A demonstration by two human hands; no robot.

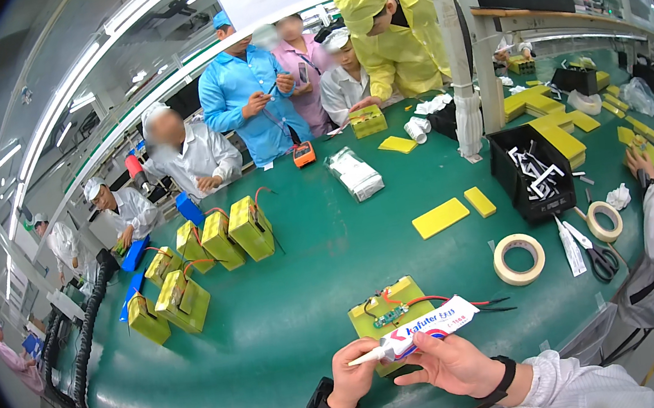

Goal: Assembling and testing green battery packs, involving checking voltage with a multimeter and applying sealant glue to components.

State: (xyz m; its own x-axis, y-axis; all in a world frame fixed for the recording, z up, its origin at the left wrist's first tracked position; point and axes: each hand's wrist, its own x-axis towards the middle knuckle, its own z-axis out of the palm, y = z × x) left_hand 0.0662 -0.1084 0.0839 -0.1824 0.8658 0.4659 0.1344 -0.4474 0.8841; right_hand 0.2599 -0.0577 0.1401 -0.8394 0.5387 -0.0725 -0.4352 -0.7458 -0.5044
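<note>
A white glue tube (446, 319) with red and blue printing and a long pointed nozzle (368, 356) is held level in front of me. My right hand (457, 367) grips the tube's body from below, with the thumb on top. At the nozzle end, the fingers of my left hand (351, 376) are closed around its base. Just beyond and partly beneath the tube lies a yellow battery pack (408, 288) with a small green circuit board (391, 316) on top. Red and black wires (485, 303) trail from it to the right; my hands hide its near part.
Several yellow battery packs (250, 229) stand at the left. Masking tape (518, 259), scissors (601, 257), yellow sheets (440, 218) and a black bin (534, 177) lie right. A white post (460, 62) rises from the green table (313, 288). Co-workers (250, 90) stand across; another sits right.
</note>
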